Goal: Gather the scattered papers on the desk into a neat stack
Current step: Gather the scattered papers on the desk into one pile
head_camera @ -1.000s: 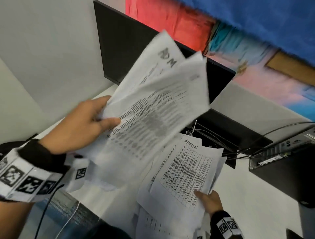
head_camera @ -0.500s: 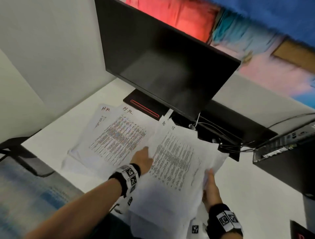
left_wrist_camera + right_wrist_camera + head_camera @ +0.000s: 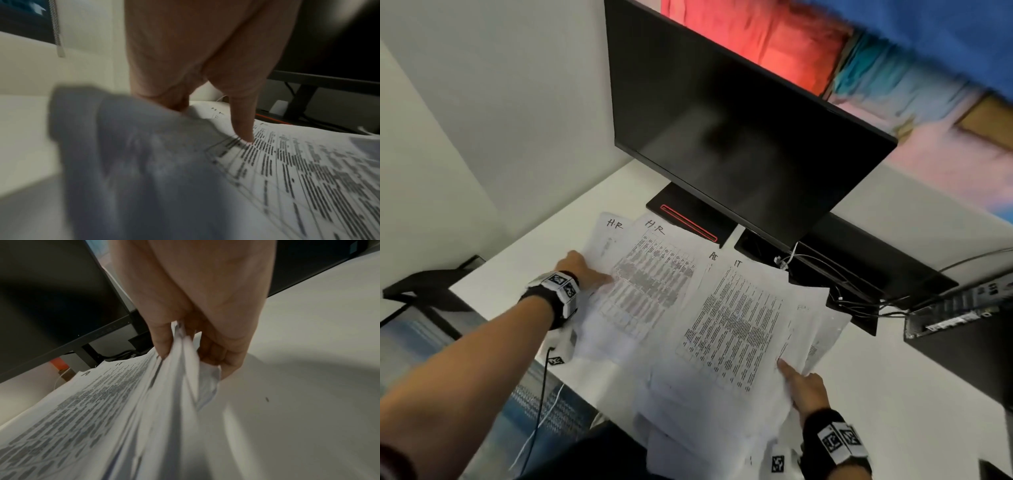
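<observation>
1. Nearest to you, your right hand (image 3: 806,387) is pinching the right edge of a loose bundle of papers (image 3: 726,363), thumb on top and fingers curled beneath, as the right wrist view (image 3: 197,337) is showing. The bundle is fanning out over the near edge of the desk (image 3: 893,394); its sheets are too overlapped to count. The top sheet is reading "IT", with a sheet marked "A…" peeking out behind it.
2. Farther left, your left hand (image 3: 582,270) is gripping the left edge of the "H.R" sheets (image 3: 650,274): the thumb is pressing down on the printed table, and the fingers are disappearing under the lifted edge (image 3: 185,104). Two sheets headed "H.R" are showing, overlapping and lying on the desk just in front of the monitor base (image 3: 688,219).
3. Behind the papers, one dark monitor (image 3: 722,130) is standing over its base, and the two together are blocking the desk's back edge. To its right, cables (image 3: 825,274) are trailing toward a black computer case (image 3: 962,318).
4. Compared with half a second ago, your left hand is now lying farther left, on the "H.R" sheets rather than at the edge of the bundle, and your right thumb is now resting on top of the bundle.
</observation>
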